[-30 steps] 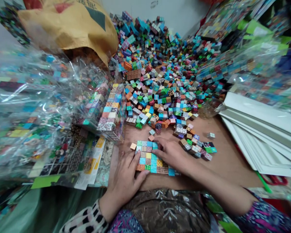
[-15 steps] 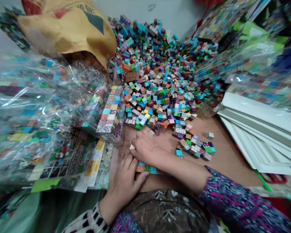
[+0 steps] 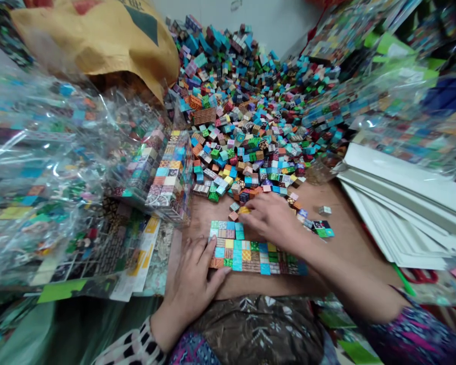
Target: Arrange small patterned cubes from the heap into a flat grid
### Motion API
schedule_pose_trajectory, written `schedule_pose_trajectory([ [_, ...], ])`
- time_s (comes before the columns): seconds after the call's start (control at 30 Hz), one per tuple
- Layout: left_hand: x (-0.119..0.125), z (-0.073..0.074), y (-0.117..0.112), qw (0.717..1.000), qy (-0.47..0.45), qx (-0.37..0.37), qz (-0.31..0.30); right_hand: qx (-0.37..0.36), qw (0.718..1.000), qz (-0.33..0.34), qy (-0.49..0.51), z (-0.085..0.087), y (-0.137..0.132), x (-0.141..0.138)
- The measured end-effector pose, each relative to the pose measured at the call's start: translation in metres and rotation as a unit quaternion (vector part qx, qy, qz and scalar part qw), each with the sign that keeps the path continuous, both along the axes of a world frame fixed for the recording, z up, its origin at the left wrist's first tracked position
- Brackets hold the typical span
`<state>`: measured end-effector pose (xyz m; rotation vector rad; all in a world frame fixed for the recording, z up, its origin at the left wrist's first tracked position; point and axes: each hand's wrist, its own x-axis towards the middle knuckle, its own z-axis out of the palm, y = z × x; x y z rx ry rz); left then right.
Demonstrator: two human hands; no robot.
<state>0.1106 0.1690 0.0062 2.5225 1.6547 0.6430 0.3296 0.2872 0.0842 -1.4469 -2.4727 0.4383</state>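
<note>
A flat row-by-row array of small printed cubes (image 3: 251,257) lies on the brown board in front of me, with a shorter row at its upper left. My left hand (image 3: 192,268) rests at the array's left end, fingers stretched out against the edge and thumb apart along the front. Just above the array, my right hand (image 3: 271,218) has its fingers closed around a yellow cube (image 3: 243,210), which is partly covered. Beside those fingertips sit a pinkish cube (image 3: 233,216) and a grey-blue cube (image 3: 234,207).
A large heap of loose cubes (image 3: 247,126) fills the back. Clear-wrapped cube blocks (image 3: 167,185) and plastic bags stand at left, under a yellow sack (image 3: 99,45). White card sheets (image 3: 395,218) lie at right, near several stray cubes (image 3: 323,228).
My right hand has moved right and away from the array's left end, uncovering the array and its upper row. It now closes on a yellow cube. My left hand stays at the left edge.
</note>
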Motion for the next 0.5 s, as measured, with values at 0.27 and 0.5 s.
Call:
schedule_pose_trajectory([
  [0.27, 0.001, 0.000, 0.000, 1.000, -0.005, -0.002, 0.007, 0.057, 0.985, -0.023, -0.159, -0.014, -0.004, 0.037],
  [0.5, 0.000, 0.000, -0.002, 1.000, -0.006, -0.013, 0.007, 0.078, 0.978, -0.052, -0.187, -0.012, -0.018, 0.056],
])
